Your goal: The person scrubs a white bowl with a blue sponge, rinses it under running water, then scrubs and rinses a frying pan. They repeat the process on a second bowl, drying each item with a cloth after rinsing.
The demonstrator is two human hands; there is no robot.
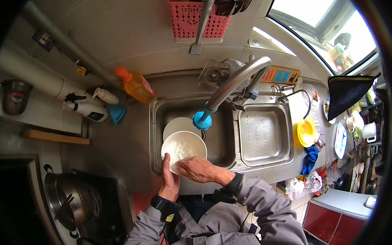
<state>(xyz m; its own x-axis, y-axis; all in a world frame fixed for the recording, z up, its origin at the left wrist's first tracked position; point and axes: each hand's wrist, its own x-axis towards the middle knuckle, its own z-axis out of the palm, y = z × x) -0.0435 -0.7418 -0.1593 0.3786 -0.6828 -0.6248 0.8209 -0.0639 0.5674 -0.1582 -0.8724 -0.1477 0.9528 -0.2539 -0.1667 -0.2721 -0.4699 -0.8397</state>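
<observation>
A white bowl (195, 142) is tilted over the left basin of a steel double sink, with some liquid visible inside. My left hand (170, 183) grips its near left rim, thumb up along the outside. My right hand (199, 169) reaches over the near edge, its fingertips down in the bowl; whether they hold anything is hidden. Beneath the bowl, a white plate or lid (178, 125) lies in the left basin (219, 149). The steel faucet (236, 80) arches above, and its blue nozzle (202, 120) hangs just behind the bowl.
An orange detergent bottle (135, 84) stands at the back left, near a blue funnel-like piece (116, 114). To the right are the second basin (265, 134), a yellow bowl (306, 131) and a blue cloth (309, 160). A steel pot (72, 196) sits on the stove at left.
</observation>
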